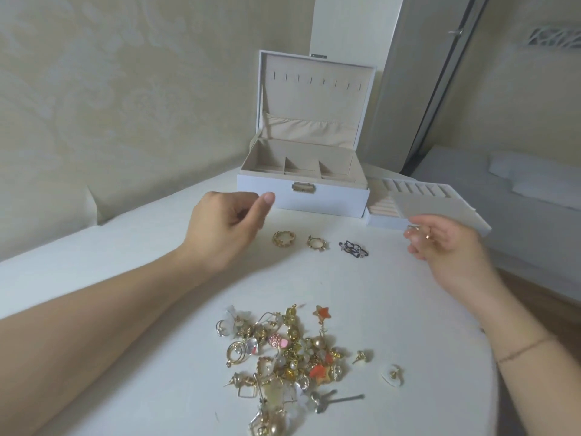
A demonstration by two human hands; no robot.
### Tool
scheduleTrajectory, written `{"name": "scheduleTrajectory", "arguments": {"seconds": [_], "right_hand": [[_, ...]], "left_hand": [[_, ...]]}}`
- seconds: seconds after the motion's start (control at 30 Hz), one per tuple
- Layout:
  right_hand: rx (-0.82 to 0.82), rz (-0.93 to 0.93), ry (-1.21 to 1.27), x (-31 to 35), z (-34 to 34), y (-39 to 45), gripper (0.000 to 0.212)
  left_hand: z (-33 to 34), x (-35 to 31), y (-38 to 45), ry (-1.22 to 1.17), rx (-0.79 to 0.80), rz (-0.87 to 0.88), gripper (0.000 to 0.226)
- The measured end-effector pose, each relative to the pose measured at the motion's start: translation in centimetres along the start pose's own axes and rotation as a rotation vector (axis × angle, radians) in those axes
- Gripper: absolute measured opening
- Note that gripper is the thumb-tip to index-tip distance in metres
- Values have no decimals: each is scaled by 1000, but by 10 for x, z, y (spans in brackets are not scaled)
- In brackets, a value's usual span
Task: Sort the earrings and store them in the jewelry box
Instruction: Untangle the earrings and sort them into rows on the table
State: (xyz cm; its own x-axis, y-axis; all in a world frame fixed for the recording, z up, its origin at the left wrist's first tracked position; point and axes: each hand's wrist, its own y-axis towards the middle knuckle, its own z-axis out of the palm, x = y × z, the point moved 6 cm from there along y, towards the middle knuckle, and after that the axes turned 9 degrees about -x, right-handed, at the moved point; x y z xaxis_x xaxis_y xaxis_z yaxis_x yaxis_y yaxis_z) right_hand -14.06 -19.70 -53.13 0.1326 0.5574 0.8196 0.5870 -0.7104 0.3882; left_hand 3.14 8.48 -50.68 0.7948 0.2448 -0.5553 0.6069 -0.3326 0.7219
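Head view: left hand (pixel 224 228) hovers loosely curled, empty; right hand (pixel 446 243) pinches a small gold earring (pixel 415 229) near the open white jewelry box (pixel 301 187).

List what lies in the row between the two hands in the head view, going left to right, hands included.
left hand → chunky gold hoop earring → smaller gold hoop earring → dark wire earrings → right hand, pinching a small gold earring.

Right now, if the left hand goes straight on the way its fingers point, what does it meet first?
Probably the front wall of the jewelry box: the left hand points up and right toward it, with nothing seen between. Depth is unclear, so it might pass above.
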Motion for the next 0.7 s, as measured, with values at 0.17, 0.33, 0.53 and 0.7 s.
{"name": "scheduleTrajectory", "arguments": {"seconds": [0.17, 0.33, 0.53, 0.7], "right_hand": [[55, -183, -244, -3, 17, 3, 27], [184, -208, -260, 3, 22, -7, 34], [187, -207, -282, -3, 12, -6, 49], [151, -367, -438, 3, 16, -9, 28]], "left_hand": [[2, 15, 2, 4, -10, -78, 56], [5, 13, -1, 21, 26, -33, 57], [4, 11, -2, 57, 30, 22, 55], [8, 4, -5, 139, 112, 156, 61]]}}
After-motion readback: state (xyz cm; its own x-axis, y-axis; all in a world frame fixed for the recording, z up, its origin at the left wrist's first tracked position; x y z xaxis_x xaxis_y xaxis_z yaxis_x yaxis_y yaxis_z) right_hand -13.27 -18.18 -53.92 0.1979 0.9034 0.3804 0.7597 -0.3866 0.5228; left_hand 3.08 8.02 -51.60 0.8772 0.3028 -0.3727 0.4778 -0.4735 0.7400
